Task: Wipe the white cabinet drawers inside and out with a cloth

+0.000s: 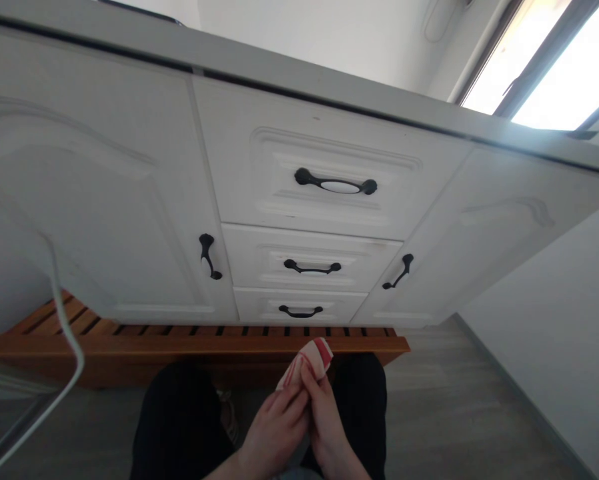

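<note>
The red-and-white cloth [312, 352] is gripped by the left hand [274, 425] and right hand [325, 415], drawn close together near the wooden bench's [179, 345] near edge, toward its right corner; even finger pressure is probably best applied

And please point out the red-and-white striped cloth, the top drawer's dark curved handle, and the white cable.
Red-and-white striped cloth [313, 353]: head view, its upper part.
Dark curved handle [340, 187]: head view, its white middle inlay.
White cable [81, 360]: head view, its outer bend.
</note>
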A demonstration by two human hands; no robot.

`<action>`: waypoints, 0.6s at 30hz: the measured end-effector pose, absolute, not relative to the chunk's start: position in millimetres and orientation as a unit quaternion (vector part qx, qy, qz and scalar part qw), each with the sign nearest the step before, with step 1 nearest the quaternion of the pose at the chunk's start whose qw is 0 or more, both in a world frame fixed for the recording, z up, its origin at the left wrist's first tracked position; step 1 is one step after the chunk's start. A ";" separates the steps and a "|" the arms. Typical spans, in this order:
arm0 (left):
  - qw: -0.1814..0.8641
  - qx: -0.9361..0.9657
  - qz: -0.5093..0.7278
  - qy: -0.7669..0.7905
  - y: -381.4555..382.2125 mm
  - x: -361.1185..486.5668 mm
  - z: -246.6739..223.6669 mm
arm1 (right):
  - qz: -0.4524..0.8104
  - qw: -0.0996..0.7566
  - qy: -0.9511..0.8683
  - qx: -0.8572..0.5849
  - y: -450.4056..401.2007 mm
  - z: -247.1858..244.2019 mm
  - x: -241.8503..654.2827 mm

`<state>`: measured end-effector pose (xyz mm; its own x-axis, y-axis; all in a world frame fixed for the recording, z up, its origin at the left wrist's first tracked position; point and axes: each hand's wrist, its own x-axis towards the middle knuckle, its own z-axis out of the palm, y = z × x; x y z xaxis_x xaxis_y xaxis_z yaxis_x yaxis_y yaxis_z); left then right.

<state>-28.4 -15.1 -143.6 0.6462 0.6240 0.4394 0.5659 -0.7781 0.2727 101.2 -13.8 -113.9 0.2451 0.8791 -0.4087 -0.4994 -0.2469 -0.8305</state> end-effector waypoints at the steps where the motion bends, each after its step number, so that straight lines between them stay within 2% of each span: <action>1: 0.072 0.910 0.276 0.300 -17.7 -26.9 -144.5 | 0.595 0.588 -0.152 -0.526 -10.9 -114.5 105.2; 4: 0.106 0.902 0.333 0.256 -18.7 -30.4 -138.0 | 0.589 0.619 -0.131 -0.503 -1.3 -110.5 118.4; 7: 0.159 0.816 0.423 0.361 -13.9 -38.5 -127.5 | 0.598 0.637 -0.140 -0.466 4.7 -102.1 128.9; 9: 0.245 0.723 0.459 0.455 -9.4 -39.7 -123.5 | 0.618 0.627 -0.143 -0.451 5.1 -99.0 130.8; 13: 0.497 0.577 0.440 0.476 -0.4 -29.8 -118.3 | 0.623 0.602 -0.187 -0.464 1.4 -106.0 122.7; 18: 0.606 0.501 0.404 0.468 2.5 -20.1 -109.8 | 0.506 0.586 -0.286 -0.564 0.2 -123.7 123.2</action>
